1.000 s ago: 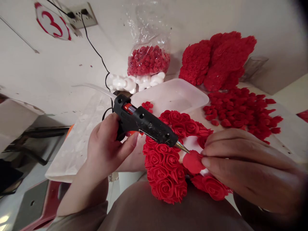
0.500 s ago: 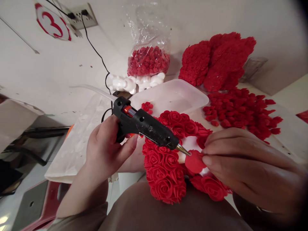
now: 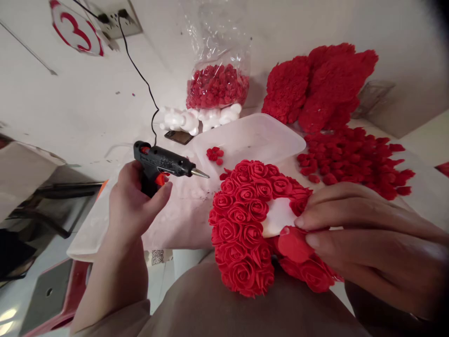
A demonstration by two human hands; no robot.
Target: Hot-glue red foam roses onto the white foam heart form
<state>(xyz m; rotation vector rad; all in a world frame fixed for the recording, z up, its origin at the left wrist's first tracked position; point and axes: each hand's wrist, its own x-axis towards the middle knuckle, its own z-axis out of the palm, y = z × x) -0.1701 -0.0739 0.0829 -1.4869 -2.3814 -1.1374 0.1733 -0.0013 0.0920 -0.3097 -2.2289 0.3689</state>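
Left hand (image 3: pixel 131 199) gripping a glue gun (image 3: pixel 171 161) at ten o'clock of a rose-covered form (image 3: pixel 242 222), nozzle (image 3: pixel 200 173) clear of the flowers, a person pinches a red petal (image 3: pixel 293 245) in the right hand (image 3: pixel 368 238), well apart from the left, at three o'clock.

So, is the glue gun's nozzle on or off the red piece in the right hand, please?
Off: red roses show in the gap between the nozzle and the red piece.

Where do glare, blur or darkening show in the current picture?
Head view: bright glints on the clear plastic bag; white glare on the floor at lower left; black upper right corner; right hand soft and dim near the right edge.
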